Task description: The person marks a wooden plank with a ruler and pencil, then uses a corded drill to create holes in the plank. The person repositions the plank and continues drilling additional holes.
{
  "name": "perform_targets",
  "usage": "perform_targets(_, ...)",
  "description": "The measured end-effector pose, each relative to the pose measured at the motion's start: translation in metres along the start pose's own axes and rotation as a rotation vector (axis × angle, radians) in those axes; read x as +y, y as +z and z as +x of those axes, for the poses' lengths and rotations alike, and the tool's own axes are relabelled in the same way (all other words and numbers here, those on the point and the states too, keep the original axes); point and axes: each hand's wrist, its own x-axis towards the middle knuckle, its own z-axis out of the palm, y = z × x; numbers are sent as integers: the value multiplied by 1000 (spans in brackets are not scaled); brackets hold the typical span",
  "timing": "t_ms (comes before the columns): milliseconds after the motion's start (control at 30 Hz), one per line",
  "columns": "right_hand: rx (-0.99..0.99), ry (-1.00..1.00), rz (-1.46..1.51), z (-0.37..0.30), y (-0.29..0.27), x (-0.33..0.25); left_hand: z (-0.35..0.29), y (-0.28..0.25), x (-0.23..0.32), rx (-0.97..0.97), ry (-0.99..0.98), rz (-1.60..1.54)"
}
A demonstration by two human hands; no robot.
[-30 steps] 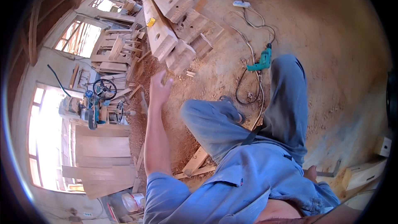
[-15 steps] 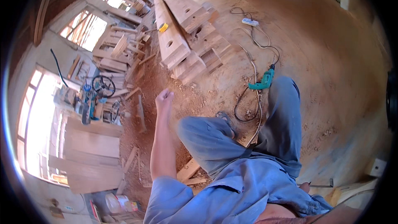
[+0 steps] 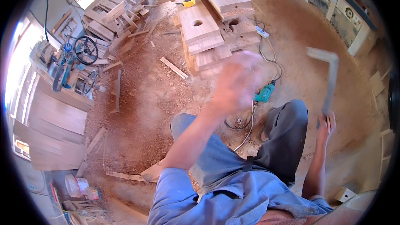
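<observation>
My right hand, on the right of my knees, has its fingers closed around the lower end of a grey L-shaped metal bar. The bar stands upright, its short bent arm pointing left; its exact kind is unclear. In front of my left knee, my left hand is raised and smeared by motion, so its fingers cannot be made out. Behind and to its right lies a teal electric drill on the floor. Beyond that hand rises a stack of thick wooden planks with round holes near their ends.
A yellow tape measure rests on the planks. The drill's cord runs to a white power strip. Loose wood strips and shavings litter the floor. At left stands a machine with a black handwheel; large boards lean nearby.
My left hand has swung right and forward from beside my left knee. My right hand has come up from low right, raising the L-shaped bar. The view has shifted too.
</observation>
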Motion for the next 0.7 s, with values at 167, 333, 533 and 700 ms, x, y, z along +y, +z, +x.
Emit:
perform_targets(167, -666, 31, 93, 17, 113, -181, -1, 3, -3, -144, 136, 231)
perform_targets(333, -1172, -197, 45, 15, 188, -270, -30, -52, -70, -36, 23, 491)
perform_targets(533, -650, -521, 341, 37, 232, -292, -73, -70, -137, 213, -702, 175)
perform_targets(700, -504, -327, 146, 64, 215, -206, -70, -69, -174, 243, -1191, -304)
